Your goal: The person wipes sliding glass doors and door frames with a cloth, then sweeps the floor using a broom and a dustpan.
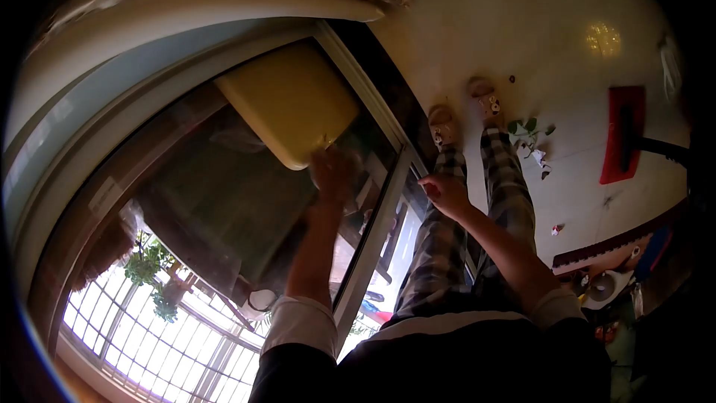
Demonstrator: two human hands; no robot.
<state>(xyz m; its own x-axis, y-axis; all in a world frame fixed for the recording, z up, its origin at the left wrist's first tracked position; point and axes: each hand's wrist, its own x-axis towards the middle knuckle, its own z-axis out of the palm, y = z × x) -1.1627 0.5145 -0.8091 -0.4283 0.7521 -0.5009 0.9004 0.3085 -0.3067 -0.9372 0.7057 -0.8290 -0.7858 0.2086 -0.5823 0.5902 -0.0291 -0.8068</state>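
My left hand (pixel 333 172) reaches over the sliding door's track, close to the lower corner of a yellow, round-cornered box-like thing (pixel 294 101). Its fingers look curled, and blur hides what they hold, if anything. Whether it touches the yellow thing I cannot tell. My right hand (pixel 445 194) hangs in front of my checked trouser leg (pixel 432 254), beside the door frame (pixel 377 242). Its fingers are curled in, with nothing visible in them.
On the pale floor to the right lie a leafy sprig (pixel 531 131), small scraps (pixel 557 230) and a red dustpan-like tool (pixel 623 134) with a black handle. Potted plants (pixel 160 276) stand by a barred window (pixel 171 336) at lower left.
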